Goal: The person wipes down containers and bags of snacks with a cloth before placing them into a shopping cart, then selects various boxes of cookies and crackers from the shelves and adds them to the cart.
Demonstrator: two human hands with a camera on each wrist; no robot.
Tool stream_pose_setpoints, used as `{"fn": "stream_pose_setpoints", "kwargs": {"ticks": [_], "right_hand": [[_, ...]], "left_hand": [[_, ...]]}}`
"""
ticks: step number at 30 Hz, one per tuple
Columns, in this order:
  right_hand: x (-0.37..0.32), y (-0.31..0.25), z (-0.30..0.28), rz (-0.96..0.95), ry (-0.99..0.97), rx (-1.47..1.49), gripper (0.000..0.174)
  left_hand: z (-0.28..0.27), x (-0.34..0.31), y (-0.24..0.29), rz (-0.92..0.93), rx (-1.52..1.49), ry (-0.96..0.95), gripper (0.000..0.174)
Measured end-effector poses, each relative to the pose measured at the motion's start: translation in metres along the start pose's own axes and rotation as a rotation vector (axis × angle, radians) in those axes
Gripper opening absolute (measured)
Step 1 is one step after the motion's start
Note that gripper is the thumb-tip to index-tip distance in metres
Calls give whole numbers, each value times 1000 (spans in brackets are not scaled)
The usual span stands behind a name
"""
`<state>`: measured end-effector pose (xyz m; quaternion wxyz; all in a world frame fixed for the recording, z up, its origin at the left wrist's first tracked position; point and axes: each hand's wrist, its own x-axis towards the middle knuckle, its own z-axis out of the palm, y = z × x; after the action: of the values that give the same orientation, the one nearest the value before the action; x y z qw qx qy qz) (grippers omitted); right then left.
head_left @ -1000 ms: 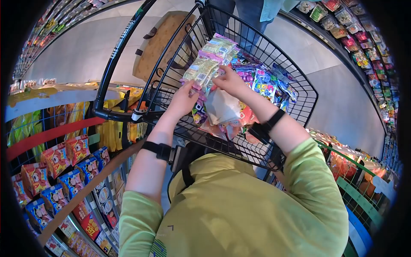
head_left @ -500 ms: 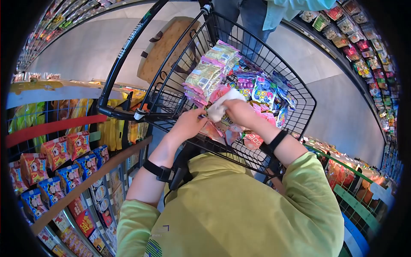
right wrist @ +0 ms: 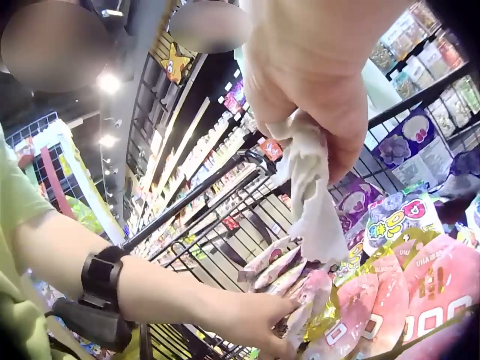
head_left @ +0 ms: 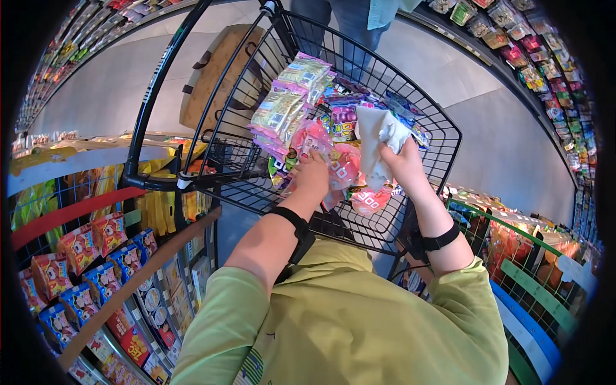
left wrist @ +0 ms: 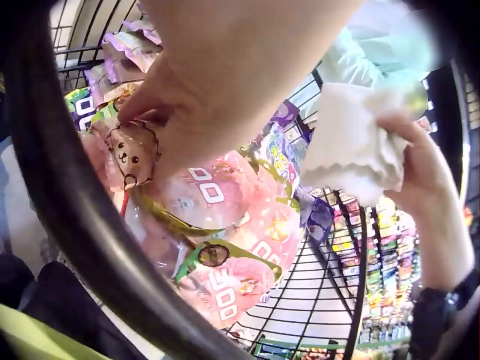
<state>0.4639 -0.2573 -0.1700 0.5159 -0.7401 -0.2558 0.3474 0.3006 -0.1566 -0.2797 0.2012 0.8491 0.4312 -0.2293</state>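
My right hand point(head_left: 405, 168) grips a crumpled white cloth point(head_left: 371, 131) over the right part of a black wire shopping cart. The cloth hangs from its fingers in the right wrist view. With my left hand point(head_left: 312, 176) I pinch a pink packet with a bear face point(left wrist: 133, 154), among the bags near the cart's close side. Pink snack bags point(left wrist: 214, 191) with large white letters lie under and beside it. A stack of pale packets with pink edges point(head_left: 282, 106) stands at the cart's left side. Purple grape-print bags point(head_left: 344, 119) lie behind the pink ones.
The cart's black handle point(head_left: 149, 96) rises at the left. Beyond it is a flat brown board-like thing point(head_left: 215, 83). A person in jeans point(head_left: 366, 29) stands at the cart's far side. Shelves with snack bags point(head_left: 83, 247) line the left; a green wire rack point(head_left: 513, 250) is at the right.
Both hands moved from the pale packets to the pink bags. The right hand then carried the cloth right, where it now hangs; the left hand moved forward onto the bear packet.
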Motion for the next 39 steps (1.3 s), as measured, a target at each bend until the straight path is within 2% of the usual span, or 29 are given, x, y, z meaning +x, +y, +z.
{"fn": "stream_pose_setpoints", "kwargs": {"ticks": [1,2,4,5,6,8,9,11,12,13,14,15,16,18,19,20,22,23,24,25,28,32,34,36,38,39], "right_hand": [[-1,-4,-3,15,-30,28,43],[-3,-11,-6,13,-34,25,43],[-10,-26,-4,98,-26,111,37],[-12,-29,-2,53,-35,160,38],[-15,-36,3,36,-50,161,38],[-25,-55,14,-23,-30,210,40],[-30,-68,20,-32,-71,220,45],[-40,-86,37,-102,-141,196,44],[-46,-96,48,-144,-185,164,43],[-50,-110,58,-235,-285,56,40],[-59,-123,74,-264,-320,68,40],[-71,-135,90,-348,-401,84,42],[-81,-144,107,-429,-484,97,44],[-101,-158,142,-671,-608,16,43],[-108,-170,160,-841,-667,-107,43],[-118,-180,177,-1012,-721,-229,44],[-145,-179,218,-1320,-756,-298,55],[-161,-179,232,-1311,-865,-400,56],[-175,-178,247,-1297,-963,-507,58],[-186,-168,266,-1255,-999,-532,61],[-197,-179,294,-1241,-1093,-509,62],[-208,-189,319,-1182,-1148,-284,60],[-215,-198,327,-1215,-1114,-374,60],[-219,-203,336,-1215,-1105,-599,59],[-213,-205,341,-1266,-1086,-633,58],[-208,-204,343,-1327,-1021,-666,55]], "left_hand": [[-3,-5,-1,13,-57,14,60],[-9,-4,-5,11,-62,16,60],[-34,-9,-21,122,-242,-233,57],[-59,-24,-27,170,-277,-207,49],[-78,-38,-41,159,-281,-188,49],[-111,-69,-75,429,-1083,-311,49],[-126,-87,-89,425,-1081,-275,49],[-146,-129,-122,241,-1682,-429,58],[-139,-147,-141,249,-1964,-414,71],[-133,-161,-158,347,-2135,-455,73],[-129,-177,-173,459,-2303,-495,76],[-128,-191,-177,491,-2372,-492,79],[-124,-205,-181,507,-2383,-431,79],[-114,-232,-191,469,-2294,68,73],[-119,-248,-206,530,-2259,-36,72],[-123,-260,-205,565,-2277,92,67],[-113,-281,-220,430,-2425,132,57],[-110,-287,-227,599,-2423,134,47],[-71,-281,-242,750,-2472,84,43],[-66,-289,-247,760,-2481,109,43],[-60,-304,-258,686,-2536,191,42],[-62,-318,-266,581,-2592,255,42],[-64,-323,-272,522,-2613,291,41],[-63,-328,-278,452,-2638,325,41],[-59,-335,-285,377,-2667,368,41],[-50,-334,-293,296,-2551,411,41]]}}
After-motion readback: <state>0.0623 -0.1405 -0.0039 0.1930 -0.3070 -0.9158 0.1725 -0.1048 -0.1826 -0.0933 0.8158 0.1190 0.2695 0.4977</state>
